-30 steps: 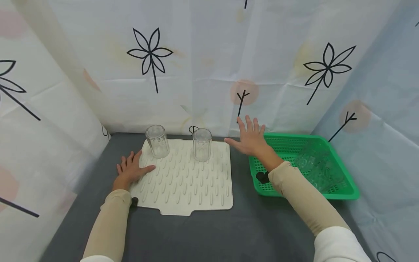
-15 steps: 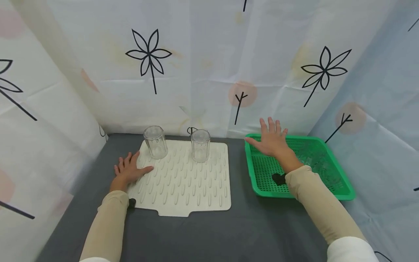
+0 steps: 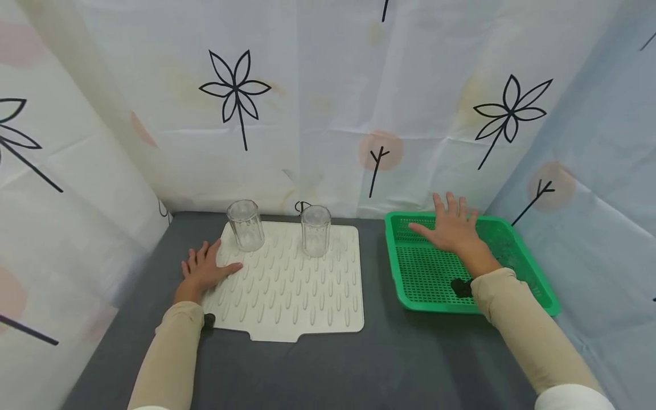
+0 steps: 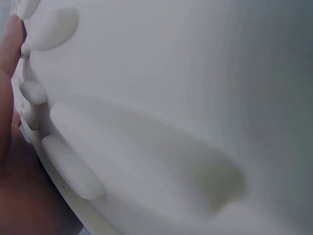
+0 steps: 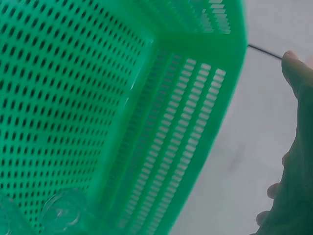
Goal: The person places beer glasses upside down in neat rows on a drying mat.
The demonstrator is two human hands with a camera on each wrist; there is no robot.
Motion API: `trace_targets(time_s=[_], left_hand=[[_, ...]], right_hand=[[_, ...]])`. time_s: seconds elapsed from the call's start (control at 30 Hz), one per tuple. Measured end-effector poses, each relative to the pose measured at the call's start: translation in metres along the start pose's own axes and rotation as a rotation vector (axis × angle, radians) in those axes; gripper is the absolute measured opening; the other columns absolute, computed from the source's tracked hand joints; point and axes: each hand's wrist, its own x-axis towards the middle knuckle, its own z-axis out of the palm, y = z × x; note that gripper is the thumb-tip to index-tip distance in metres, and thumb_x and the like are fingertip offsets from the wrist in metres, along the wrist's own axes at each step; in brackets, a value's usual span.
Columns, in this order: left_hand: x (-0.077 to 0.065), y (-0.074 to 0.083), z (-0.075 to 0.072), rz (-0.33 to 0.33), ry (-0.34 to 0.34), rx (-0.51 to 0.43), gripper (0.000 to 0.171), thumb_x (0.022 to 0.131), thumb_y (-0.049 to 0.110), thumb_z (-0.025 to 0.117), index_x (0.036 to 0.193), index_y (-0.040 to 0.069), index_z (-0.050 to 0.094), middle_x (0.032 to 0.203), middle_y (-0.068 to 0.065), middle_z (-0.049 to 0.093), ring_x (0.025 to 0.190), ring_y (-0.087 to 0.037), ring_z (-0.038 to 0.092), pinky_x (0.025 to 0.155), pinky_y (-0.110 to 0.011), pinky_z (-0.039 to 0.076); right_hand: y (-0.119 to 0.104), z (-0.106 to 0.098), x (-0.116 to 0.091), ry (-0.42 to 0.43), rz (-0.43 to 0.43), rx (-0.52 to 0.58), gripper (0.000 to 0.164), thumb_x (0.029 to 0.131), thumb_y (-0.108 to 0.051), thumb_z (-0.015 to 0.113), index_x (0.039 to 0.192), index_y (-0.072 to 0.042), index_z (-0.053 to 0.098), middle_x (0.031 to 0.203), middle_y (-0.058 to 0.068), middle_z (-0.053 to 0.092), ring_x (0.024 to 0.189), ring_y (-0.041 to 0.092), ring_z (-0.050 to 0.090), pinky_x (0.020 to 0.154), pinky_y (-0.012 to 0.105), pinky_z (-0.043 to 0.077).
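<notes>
My left hand (image 3: 202,272) rests on the left edge of a white ribbed drying mat (image 3: 287,307), fingers spread and thumb lying over the mat. Two clear glasses stand on the mat's back part: one glass (image 3: 246,226) near the back left corner, another glass (image 3: 315,231) right of it. With fingers spread and holding nothing, my right hand (image 3: 453,229) is above a green plastic basket (image 3: 420,279). Clear glassware (image 5: 61,210) lies in the basket in the right wrist view; in the head view my right arm mostly hides it.
The mat and basket sit on a dark grey table (image 3: 328,364), with a strip of table between them. Patterned white cloth (image 3: 318,114) hangs close behind and at both sides. A dark wrist device (image 3: 461,287) shows beside my right wrist.
My right hand has moved right, from beside the basket's left edge to over its middle, fingers still spread. My left hand and the two glasses on the mat have stayed in place.
</notes>
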Motion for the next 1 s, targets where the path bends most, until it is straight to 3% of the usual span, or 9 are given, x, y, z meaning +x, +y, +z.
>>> trace_targets(time_s=[0.33,0.7,1.0], left_hand=[[0.001,0.003,0.001,-0.002,0.003,0.004,0.113,0.088,0.069,0.065,0.166,0.016,0.001,0.169,-0.029,-0.013,0.151,-0.058,-0.024,0.115,-0.076,-0.019],[-0.003,0.004,-0.002,0.006,0.026,-0.016,0.113,0.088,0.068,0.066,0.166,0.016,0.003,0.169,-0.028,-0.011,0.151,-0.057,-0.023,0.116,-0.075,-0.020],[-0.002,-0.001,0.002,0.015,0.037,-0.038,0.117,0.084,0.073,0.066,0.166,0.019,0.003,0.170,-0.026,-0.011,0.152,-0.055,-0.025,0.115,-0.075,-0.021]], right_hand=[[0.042,0.000,-0.015,0.004,0.041,-0.035,0.114,0.093,-0.080,0.042,0.164,-0.004,-0.005,0.166,0.036,-0.008,0.149,0.064,-0.010,0.111,0.085,-0.006],[0.083,-0.006,-0.027,0.011,0.137,-0.001,0.119,0.092,-0.080,0.043,0.162,0.001,-0.008,0.161,0.044,-0.007,0.144,0.071,-0.007,0.109,0.086,0.000],[0.102,-0.007,-0.037,-0.076,0.211,0.060,0.121,0.093,-0.076,0.047,0.160,0.003,-0.015,0.157,0.048,-0.014,0.141,0.073,-0.010,0.109,0.086,0.002]])
